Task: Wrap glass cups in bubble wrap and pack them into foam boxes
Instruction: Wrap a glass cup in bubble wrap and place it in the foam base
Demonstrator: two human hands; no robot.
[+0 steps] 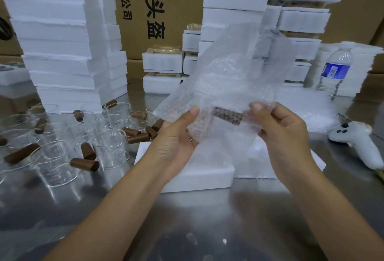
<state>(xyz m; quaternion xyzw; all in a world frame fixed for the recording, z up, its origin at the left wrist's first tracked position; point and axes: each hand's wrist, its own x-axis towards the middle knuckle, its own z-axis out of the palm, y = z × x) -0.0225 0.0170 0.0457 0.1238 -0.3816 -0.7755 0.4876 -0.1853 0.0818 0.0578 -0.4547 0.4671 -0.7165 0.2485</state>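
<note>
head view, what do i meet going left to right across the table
clear glass cups with brown wooden handles, left hand, clear bubble wrap sheet, right hand, white plastic handheld controller

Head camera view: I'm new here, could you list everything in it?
bubble wrap: one sheet, clear, held up at centre
wrapped cup: one, brown handle, inside the wrap
glass cups: about a dozen, clear, brown handles, table left
foam boxes: many, white, stacked left and rear
near foam box: one, white, under the hands
cartons: several, brown, behind
water bottle: one, clear with blue label, right rear
controller: one, white, table right
table: one, steel grey, underneath
left hand, right hand: each pinches the wrap
</note>
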